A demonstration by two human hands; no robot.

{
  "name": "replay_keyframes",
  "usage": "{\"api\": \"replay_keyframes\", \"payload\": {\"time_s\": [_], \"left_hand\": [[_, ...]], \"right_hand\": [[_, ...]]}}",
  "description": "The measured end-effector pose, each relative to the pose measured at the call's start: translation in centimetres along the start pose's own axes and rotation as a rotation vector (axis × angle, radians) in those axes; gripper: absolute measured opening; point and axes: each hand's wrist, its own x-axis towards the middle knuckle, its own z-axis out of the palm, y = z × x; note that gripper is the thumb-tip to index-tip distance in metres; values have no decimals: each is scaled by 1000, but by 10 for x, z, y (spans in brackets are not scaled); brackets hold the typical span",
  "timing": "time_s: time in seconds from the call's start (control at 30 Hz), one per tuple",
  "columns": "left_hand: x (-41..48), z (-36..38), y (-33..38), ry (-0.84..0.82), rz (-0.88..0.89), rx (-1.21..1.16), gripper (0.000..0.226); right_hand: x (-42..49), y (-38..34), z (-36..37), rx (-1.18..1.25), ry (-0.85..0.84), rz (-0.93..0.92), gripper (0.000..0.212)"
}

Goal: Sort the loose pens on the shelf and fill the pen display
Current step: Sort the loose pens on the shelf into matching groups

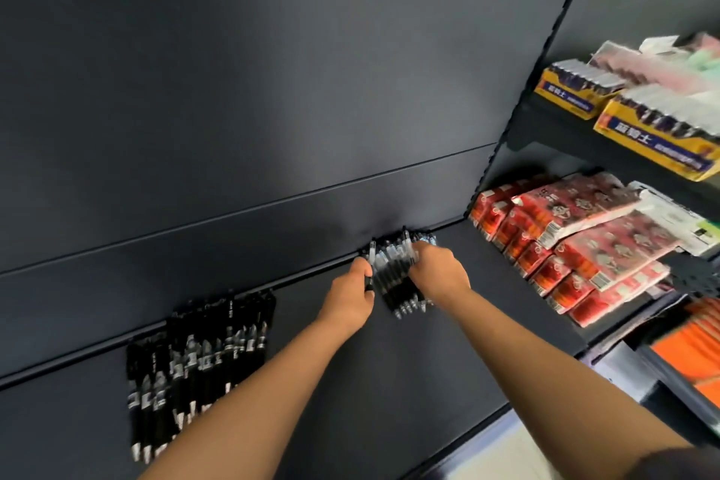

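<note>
Gathering step: loose pens (393, 277) judged mid-bunching, far middle of the shelf (389, 382).
Left hand (352, 294): fingers curled on the bunch's left edge.
Right hand (440, 271): fingers curled over its right side.
Sorted row (198, 355): black pens, near left.
Next move: probably an even two-handed lift; display not in view.

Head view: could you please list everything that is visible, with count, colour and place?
pen bundle: one, clear and black, back of shelf, between the hands
pen row: one, black, flat on shelf, left
shelf: one, dark grey, centre
red packs: many, red and white, stacked at right
yellow boxes: two, yellow and blue, upper right
orange items: blurred, orange, lower right
left hand: grips the bundle's left side
right hand: grips the bundle's right side
</note>
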Motion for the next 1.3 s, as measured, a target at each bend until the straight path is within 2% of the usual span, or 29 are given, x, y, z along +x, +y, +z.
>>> {"api": "replay_keyframes", "payload": {"time_s": [0.23, 0.37, 0.6, 0.67, 0.87, 1.1, 1.3], "left_hand": [[27, 39, 40, 96, -75, -115, 17], [35, 53, 49, 146, -117, -137, 17], [42, 64, 70, 183, -114, -90, 12], [39, 59, 69, 186, -110, -33, 9], [11, 25, 44, 207, -143, 183, 9], [-50, -40, 7, 390, -152, 416, 15], [-116, -100, -52, 502, -169, 519, 18]], "right_hand": [[49, 36, -11, -71, -115, -125, 11], [60, 42, -10, -81, -149, -219, 16], [66, 61, -20, -98, -94, -320, 12], [65, 57, -22, -108, -54, -368, 20], [45, 23, -14, -65, 29, -577, 24], [7, -45, 4, -97, 128, -857, 26], [-46, -129, 33, -117, 117, -967, 27]]}}
